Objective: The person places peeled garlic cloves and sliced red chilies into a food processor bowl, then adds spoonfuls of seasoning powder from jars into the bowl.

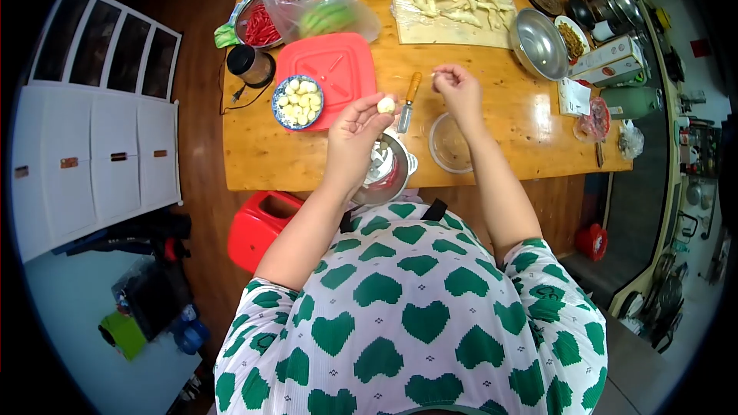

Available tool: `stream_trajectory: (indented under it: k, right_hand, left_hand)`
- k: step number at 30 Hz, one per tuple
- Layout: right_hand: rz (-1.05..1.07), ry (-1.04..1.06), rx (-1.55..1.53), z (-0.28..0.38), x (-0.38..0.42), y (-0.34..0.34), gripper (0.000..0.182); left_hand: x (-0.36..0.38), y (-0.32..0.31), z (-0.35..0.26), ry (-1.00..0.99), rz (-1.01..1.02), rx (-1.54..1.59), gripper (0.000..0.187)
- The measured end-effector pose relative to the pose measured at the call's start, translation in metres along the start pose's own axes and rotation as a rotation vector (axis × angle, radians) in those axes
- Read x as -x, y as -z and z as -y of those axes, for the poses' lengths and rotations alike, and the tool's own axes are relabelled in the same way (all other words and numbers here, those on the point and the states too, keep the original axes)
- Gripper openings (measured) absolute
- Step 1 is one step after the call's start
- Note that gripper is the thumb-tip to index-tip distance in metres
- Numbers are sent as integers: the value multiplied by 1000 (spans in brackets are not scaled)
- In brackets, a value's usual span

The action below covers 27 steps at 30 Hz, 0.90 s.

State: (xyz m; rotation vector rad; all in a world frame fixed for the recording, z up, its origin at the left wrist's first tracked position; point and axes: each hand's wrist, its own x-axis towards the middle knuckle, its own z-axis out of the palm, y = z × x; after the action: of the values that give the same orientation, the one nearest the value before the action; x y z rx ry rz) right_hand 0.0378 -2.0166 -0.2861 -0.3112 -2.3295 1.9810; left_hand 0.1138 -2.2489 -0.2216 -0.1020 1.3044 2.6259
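- Table (523, 115), wooden, set with kitchen goods.
- Left hand (355, 127): thumb and fingers closed about one pale clove (386, 105), raised above the metal pot (399, 177).
- Right hand (459, 92): fingers drawn together, raised apart from the left; contents cannot be told.
- Knife (411, 100), wooden-handled, between the hands.
- Patterned bowl (277, 113), holding similar pieces, beside the left hand.

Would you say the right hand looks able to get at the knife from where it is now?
Probably yes: the knife lies near the right hand, its handle uncovered, and nothing visible blocks the way. The hand's fingers look curled, so they may need to open first.
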Motion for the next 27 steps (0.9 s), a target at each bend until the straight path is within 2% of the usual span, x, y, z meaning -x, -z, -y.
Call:
stream_trajectory:
  k: [6, 7, 10, 14, 17, 20, 24, 27]
  right_hand:
    - [-106, 0, 445, -78, -75, 30, 22]
    - [-79, 86, 557, -96, -84, 36, 29]
    - [-27, 138, 606, -102, -87, 32, 36]
    - [64, -33, 326, -61, -55, 24, 24]
    - [216, -108, 197, -32, -21, 15, 20]
    - [304, -108, 20, -22, 6, 4, 17]
    - [375, -191, -81, 2, 32, 0, 16]
    - [322, -189, -33, -7, 31, 7, 16]
  left_hand:
    - [13, 16, -6, 125, -119, 178, 31]
    - [17, 18, -6, 139, -148, 191, 29]
    - [30, 26, -6, 115, -131, 228, 27]
    - [45, 29, -11, 83, -102, 252, 27]
    - [51, 30, -13, 44, -102, 246, 27]
    - [58, 39, -14, 51, -115, 239, 26]
    - [65, 54, -13, 61, -114, 203, 26]
    - [69, 71, -5, 84, -150, 39, 23]
